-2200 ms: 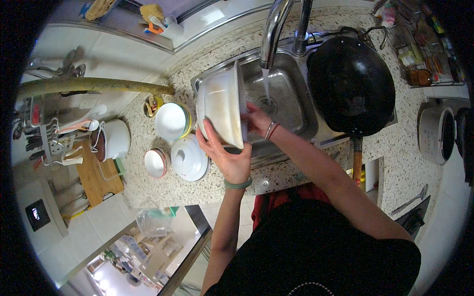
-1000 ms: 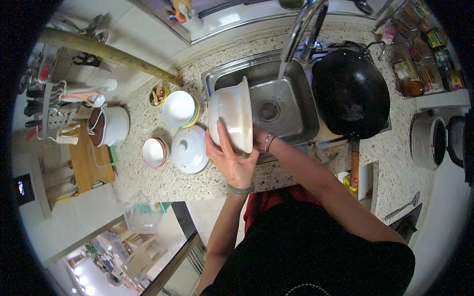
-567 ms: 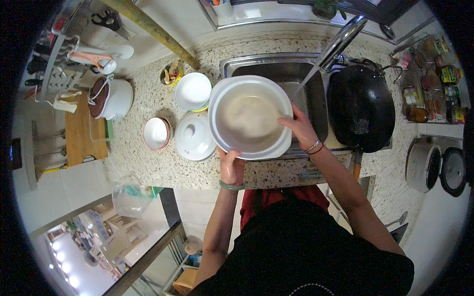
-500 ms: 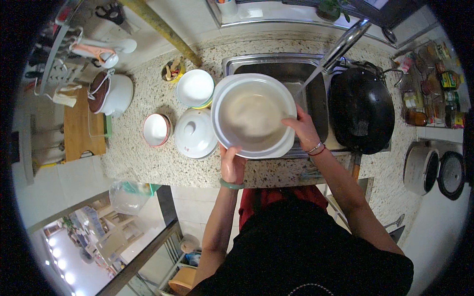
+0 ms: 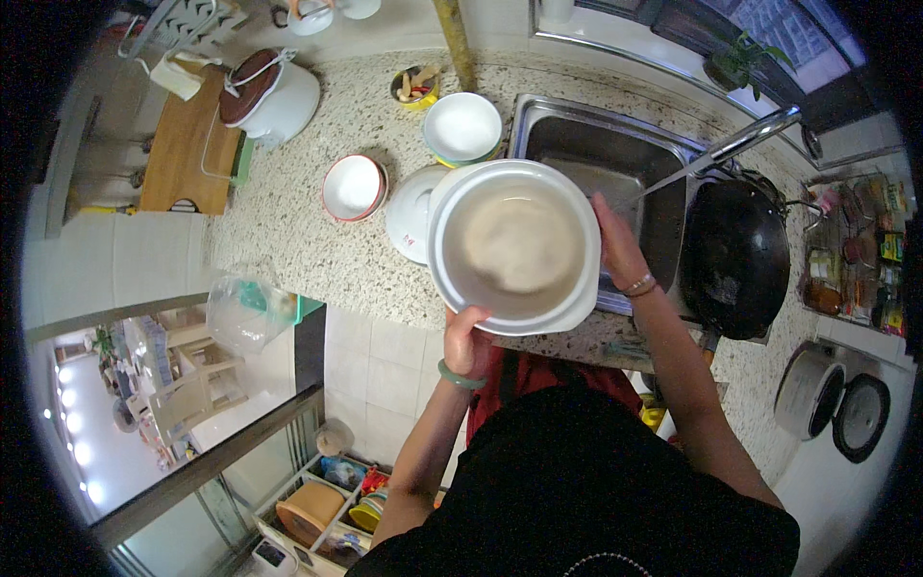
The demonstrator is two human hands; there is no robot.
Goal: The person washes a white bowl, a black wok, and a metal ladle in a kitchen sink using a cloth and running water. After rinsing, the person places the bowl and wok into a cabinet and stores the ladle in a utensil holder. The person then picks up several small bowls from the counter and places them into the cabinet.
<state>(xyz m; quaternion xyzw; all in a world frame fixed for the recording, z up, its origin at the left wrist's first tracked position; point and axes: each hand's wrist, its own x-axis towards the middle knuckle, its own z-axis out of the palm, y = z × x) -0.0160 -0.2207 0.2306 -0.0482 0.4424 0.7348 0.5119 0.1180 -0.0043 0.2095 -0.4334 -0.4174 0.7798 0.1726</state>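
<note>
A white pot [image 5: 583, 279] is held between both hands over the counter edge and the sink's left side. Cloudy, pale liquid [image 5: 524, 245] lies in it; what is under the surface cannot be made out. My left hand [image 5: 468, 343], a green bangle at its wrist, grips the near-left rim with the thumb on top. Against the right side is my right hand [image 5: 620, 245], its fingers partly hidden behind the pot. A white lid [image 5: 407, 213] lies on the counter, partly covered by the pot. Water runs from the faucet [image 5: 755, 133] into the sink [image 5: 586, 139].
White bowls [image 5: 463, 127] are stacked beyond the lid, with a red-rimmed bowl [image 5: 352, 188] to their left. A yellow cup [image 5: 415, 89] holds small items. The black wok [image 5: 735, 255] sits right of the sink. A white lidded container [image 5: 279, 101] stands far left by a wooden board [image 5: 187, 154].
The view has swung left, so the counter things sit differently in it. The pot, still in both hands, now covers more of the lid. My right thumb no longer shows over the rim.
</note>
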